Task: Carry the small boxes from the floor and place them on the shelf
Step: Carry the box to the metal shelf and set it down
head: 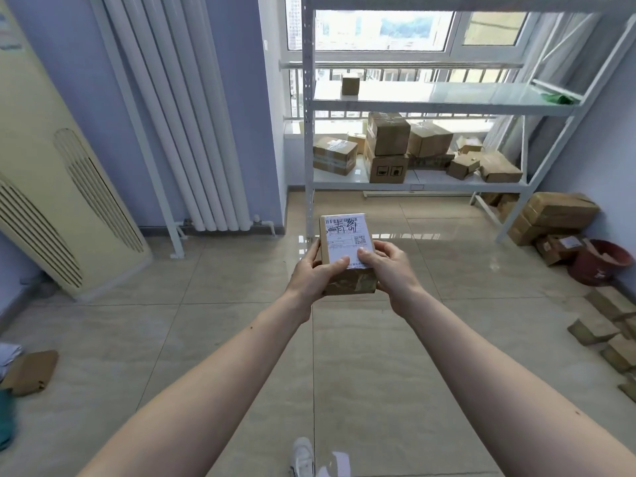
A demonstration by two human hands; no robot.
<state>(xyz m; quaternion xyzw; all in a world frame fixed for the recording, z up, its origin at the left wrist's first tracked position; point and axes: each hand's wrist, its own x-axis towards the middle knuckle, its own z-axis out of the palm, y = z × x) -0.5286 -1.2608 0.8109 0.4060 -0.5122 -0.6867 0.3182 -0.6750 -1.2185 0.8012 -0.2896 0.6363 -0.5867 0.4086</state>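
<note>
A small cardboard box [346,235] with a white shipping label on top is held out in front of me above the tiled floor. My left hand [315,275] grips its left side and my right hand [389,268] grips its right side, thumbs on the label. The white metal shelf [430,103] stands ahead against the window. One small box [350,85] sits on its middle board. Several cardboard boxes [389,146] are piled on its lower board.
More boxes [550,218] and a red bucket [600,263] lie on the floor at the right wall, with flattened cardboard [605,332] nearer me. A radiator [192,115] and a cream air-conditioner unit [51,187] stand at the left. My shoe [302,456] shows at the bottom.
</note>
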